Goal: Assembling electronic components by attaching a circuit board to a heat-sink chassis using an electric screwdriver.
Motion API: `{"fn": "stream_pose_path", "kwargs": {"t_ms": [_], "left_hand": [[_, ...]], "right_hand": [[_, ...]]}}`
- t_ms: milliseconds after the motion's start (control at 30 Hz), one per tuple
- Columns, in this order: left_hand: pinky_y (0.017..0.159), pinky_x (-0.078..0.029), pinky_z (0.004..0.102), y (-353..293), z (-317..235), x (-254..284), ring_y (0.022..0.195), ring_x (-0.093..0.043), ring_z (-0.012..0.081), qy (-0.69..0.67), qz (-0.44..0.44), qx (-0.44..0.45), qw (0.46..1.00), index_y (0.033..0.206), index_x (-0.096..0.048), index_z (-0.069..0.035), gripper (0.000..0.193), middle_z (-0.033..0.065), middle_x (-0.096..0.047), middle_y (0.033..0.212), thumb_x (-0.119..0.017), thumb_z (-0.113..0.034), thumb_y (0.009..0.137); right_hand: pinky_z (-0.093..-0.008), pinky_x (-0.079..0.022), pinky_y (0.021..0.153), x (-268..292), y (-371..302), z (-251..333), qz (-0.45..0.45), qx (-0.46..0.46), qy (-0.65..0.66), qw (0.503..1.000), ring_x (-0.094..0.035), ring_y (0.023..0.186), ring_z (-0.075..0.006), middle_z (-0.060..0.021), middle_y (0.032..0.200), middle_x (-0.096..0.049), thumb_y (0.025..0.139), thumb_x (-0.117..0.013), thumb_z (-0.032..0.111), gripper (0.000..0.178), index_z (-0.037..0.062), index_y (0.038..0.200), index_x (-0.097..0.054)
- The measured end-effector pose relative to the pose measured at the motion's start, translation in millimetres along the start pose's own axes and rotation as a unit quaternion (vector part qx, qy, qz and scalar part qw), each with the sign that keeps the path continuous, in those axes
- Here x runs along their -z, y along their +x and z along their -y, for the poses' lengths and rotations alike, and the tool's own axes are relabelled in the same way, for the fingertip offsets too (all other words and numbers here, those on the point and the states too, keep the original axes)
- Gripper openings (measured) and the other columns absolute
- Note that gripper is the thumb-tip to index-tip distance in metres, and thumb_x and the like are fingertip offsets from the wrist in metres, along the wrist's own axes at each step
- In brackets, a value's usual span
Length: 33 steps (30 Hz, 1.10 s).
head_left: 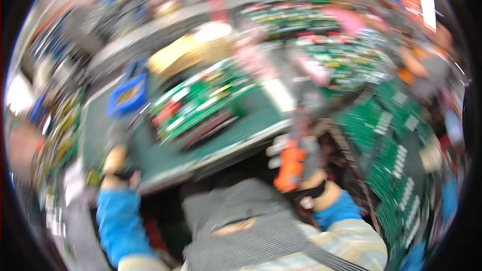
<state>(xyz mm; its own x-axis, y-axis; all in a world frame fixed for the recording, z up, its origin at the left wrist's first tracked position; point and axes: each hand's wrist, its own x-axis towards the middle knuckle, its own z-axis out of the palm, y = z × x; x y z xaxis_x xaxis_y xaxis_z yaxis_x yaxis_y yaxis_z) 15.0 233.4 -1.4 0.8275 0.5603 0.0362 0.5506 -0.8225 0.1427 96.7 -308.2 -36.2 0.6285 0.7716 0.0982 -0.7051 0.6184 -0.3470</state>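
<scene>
Strong motion blur covers the whole head view. My right hand (pixel 313 154), in a grey glove, is wrapped round an orange-and-dark handheld tool (pixel 290 166) at the mat's front right edge. The tool's exact kind is smeared. My left hand (pixel 116 140), also grey-gloved, is over the left part of the green work mat (pixel 201 155); its fingers are too blurred to read. Ahead of it is a blue tray (pixel 127 94) with small brownish pieces. Between my hands, farther in, a green circuit board (pixel 201 101) with red, white and yellow parts rests on the mat.
Behind the board stands a yellow box (pixel 186 56). More populated circuit boards (pixel 346 60) crowd the far right, and large green panels (pixel 396 155) line the right side. Stacked boards (pixel 60 140) stand at the left. Another person (pixel 433 70) is at the far right.
</scene>
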Motion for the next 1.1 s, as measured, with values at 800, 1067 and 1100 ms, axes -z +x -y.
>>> {"fn": "stream_pose_path", "kwargs": {"t_ms": [800, 1067, 1100], "left_hand": [[0.076, -0.061, 0.0192, -73.7, -29.8, 71.6, 0.103, -0.069, 0.0119, -0.837, 0.069, 0.006, 0.543, 0.150, -0.044, -0.006, 0.043, 0.0057, -0.064, 0.134, -0.046, -0.017, 0.108], [0.070, -0.058, 0.0153, -100.0, -84.3, 73.7, 0.096, -0.070, 0.0114, -0.774, 0.061, -0.081, 0.625, 0.141, -0.053, -0.001, 0.040, 0.0098, -0.069, 0.122, -0.054, -0.018, 0.105], [0.069, -0.057, 0.0153, -98.5, -84.9, 68.4, 0.095, -0.070, 0.0113, -0.772, 0.017, -0.040, 0.634, 0.140, -0.053, -0.001, 0.040, 0.0098, -0.069, 0.121, -0.055, -0.019, 0.104]], "right_hand": [[-0.0363, -0.053, 0.082, -72.4, 64.5, -79.0, 0.192, -0.002, -0.508, 0.840, -0.065, 0.086, -0.0227, -0.0129, 0.108, -0.064, 0.087, -0.067, 0.018, 0.094, 0.0100, 0.163, -0.012], [-0.0385, -0.052, 0.087, -77.0, 64.3, -72.6, 0.180, -0.016, -0.634, 0.752, -0.068, 0.091, -0.0340, -0.0212, 0.104, -0.066, 0.086, -0.067, 0.024, 0.094, 0.0041, 0.161, -0.014], [-0.0383, -0.051, 0.089, -76.8, 63.2, -70.1, 0.183, -0.017, -0.613, 0.769, -0.067, 0.092, -0.0344, -0.0214, 0.107, -0.064, 0.087, -0.067, 0.026, 0.093, 0.0042, 0.161, -0.015]]}}
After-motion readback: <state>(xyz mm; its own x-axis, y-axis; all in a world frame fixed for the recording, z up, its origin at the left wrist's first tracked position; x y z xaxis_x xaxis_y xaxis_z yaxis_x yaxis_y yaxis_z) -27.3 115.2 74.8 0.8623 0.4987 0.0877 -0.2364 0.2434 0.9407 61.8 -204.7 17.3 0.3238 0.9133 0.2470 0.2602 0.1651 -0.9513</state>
